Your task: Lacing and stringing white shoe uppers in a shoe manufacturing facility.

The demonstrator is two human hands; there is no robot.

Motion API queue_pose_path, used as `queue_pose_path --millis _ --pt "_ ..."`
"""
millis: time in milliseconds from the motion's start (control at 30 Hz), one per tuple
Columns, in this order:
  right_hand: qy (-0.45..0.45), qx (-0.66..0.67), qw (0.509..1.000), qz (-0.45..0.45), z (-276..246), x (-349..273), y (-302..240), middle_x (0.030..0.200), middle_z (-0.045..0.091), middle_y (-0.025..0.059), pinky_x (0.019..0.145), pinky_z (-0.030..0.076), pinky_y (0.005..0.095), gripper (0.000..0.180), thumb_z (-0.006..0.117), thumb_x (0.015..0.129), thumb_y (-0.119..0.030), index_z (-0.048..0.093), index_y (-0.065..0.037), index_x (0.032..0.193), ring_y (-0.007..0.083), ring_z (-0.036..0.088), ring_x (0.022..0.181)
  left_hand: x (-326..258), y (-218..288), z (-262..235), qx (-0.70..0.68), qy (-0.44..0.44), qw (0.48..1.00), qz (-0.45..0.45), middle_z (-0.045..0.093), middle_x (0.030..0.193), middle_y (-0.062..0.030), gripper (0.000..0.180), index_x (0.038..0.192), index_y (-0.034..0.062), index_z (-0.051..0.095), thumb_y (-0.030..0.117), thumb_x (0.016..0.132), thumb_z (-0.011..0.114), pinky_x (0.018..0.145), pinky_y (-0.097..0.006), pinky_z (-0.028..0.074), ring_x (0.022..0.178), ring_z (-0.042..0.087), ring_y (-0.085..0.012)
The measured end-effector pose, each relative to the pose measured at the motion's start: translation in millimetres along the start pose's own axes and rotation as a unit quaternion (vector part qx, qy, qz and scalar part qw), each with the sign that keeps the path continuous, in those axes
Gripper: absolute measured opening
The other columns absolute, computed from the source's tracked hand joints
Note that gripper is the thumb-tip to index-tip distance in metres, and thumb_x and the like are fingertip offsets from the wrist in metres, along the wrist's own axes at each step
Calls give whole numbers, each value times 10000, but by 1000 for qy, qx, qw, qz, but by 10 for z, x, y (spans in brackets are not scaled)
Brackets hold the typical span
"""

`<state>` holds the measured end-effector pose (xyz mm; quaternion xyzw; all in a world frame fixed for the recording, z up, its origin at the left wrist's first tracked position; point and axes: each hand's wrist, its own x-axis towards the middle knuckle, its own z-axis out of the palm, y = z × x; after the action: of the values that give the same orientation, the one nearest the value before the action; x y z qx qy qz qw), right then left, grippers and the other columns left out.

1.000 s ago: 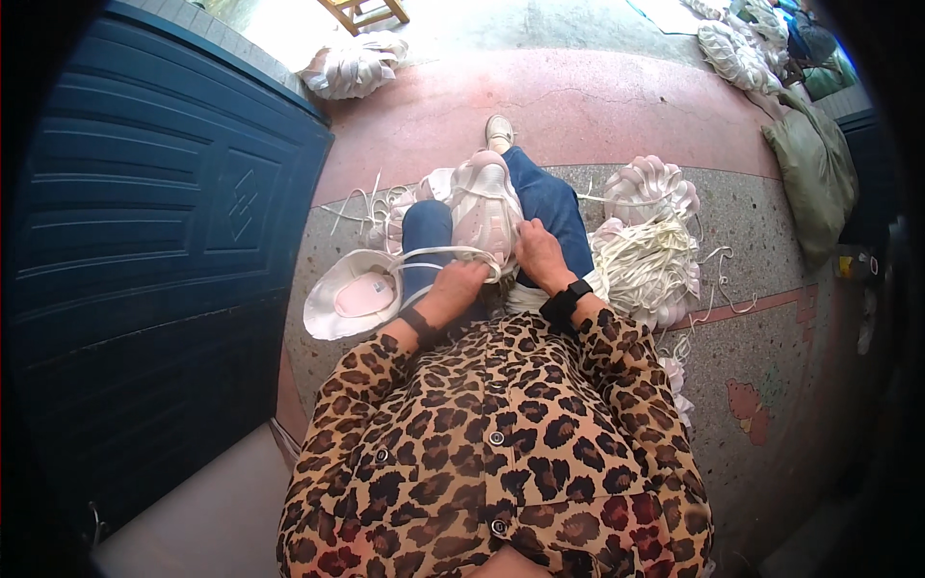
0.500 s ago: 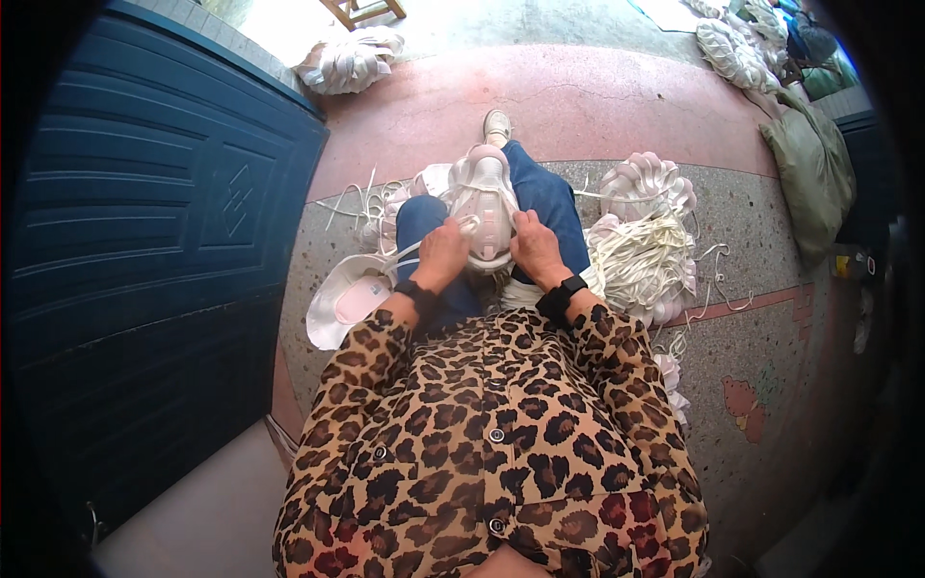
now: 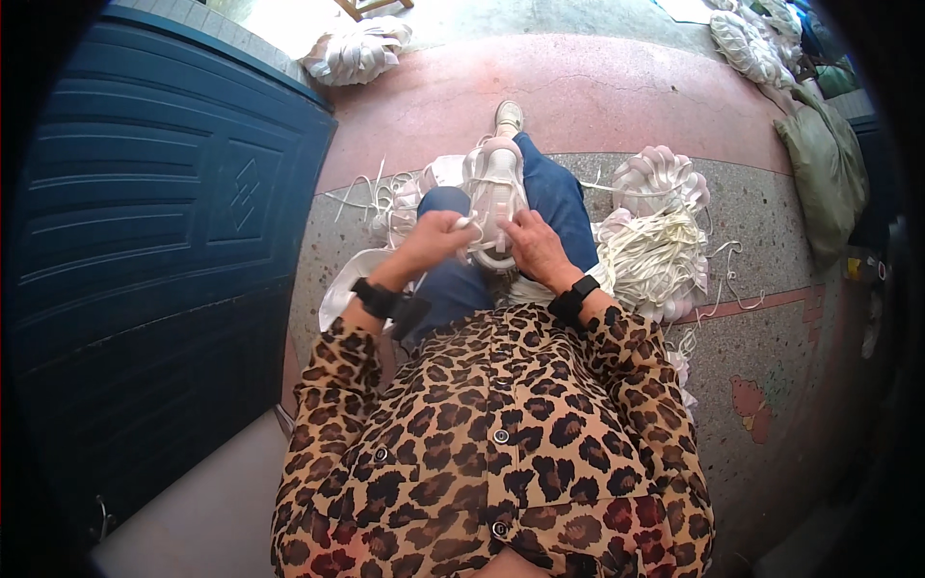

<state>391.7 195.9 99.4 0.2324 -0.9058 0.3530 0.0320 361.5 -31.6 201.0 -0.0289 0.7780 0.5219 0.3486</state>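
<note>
We are working seated, with a pale sneaker (image 3: 494, 193) lying on our lap across the blue jeans (image 3: 559, 197), toe pointing away from us. Compared with a second ago, our left hand (image 3: 438, 241) has come up off the white cap-shaped piece (image 3: 339, 289) at our left knee and is now closing on the near side of the shoe; we judge that the handling of the shoe is getting under way with both hands engaged. The left hand is curling its fingers and pinching a white lace end (image 3: 466, 223) at the shoe's edge. Our right hand (image 3: 533, 246) is resting half-closed against the shoe's right flank, steadying it; whether it is gripping a lace we cannot tell. Both wrists are bending inward, forearms converging on the lap. A heap of white laces (image 3: 655, 255) is lying on the floor (image 3: 761, 222) just beside our right leg.
</note>
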Motion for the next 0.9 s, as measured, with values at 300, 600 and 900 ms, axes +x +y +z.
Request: queue_pose_path --millis 300,600,900 --pt "117 127 985 21 -429 219 -67 982 634 134 832 481 408 82 620 850 -85 689 -52 881 308 594 960 -779 859 -800 -101 5 992 71 590 740 27 230 1160 13 621 148 973 627 613 -225 465 625 554 -69" --pt "295 548 724 297 -1527 -681 1298 1002 695 64 818 488 305 213 500 1041 -236 632 -70 1029 153 634 906 -1389 468 -2068 -265 116 936 199 490 712 24 228 1219 49 574 158 1019 576 548 -247 387 535 426 -62" --pt "410 638 584 290 -2170 -1883 2105 1031 643 124 931 491 398 262 491 1057 -252 611 -24 1010 238 592 997 -2199 -1055 -2783 -241 333 911 -33 607 802 -18 225 1200 60 596 136 988 593 542 -256 476 597 577 -100"
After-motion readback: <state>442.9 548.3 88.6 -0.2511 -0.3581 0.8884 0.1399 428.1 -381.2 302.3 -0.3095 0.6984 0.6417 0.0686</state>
